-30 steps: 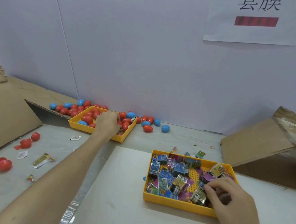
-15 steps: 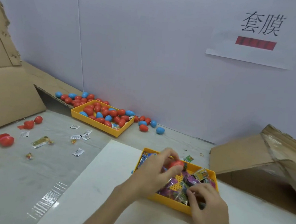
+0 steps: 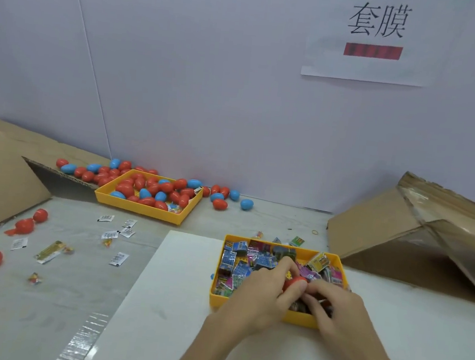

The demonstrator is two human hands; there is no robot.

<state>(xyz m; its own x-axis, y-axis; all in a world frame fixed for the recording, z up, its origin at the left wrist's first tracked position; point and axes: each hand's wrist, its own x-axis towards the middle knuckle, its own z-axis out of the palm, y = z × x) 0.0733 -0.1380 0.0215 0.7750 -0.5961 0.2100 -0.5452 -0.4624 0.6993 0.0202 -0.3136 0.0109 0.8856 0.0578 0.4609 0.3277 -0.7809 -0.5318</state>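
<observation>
My left hand (image 3: 260,295) grips a red plastic egg (image 3: 293,282) over the near yellow tray (image 3: 250,307), which is full of small colourful foil packets (image 3: 239,267). My right hand (image 3: 337,308) meets it from the right, fingers curled at the egg and over the tray's contents; what it holds is hidden. A second yellow tray (image 3: 140,209) farther back on the left holds several red and blue eggs (image 3: 154,189).
Loose eggs (image 3: 219,204) lie along the white wall. Open red egg halves (image 3: 24,224) and small sachets (image 3: 118,258) are scattered on the grey table at left. Cardboard flaps stand at left (image 3: 0,186) and right (image 3: 399,239). A white board (image 3: 166,303) lies under the near tray.
My left hand left the far tray with a red egg and came to the near tray. It now meets my right hand there. The view shifted slightly.
</observation>
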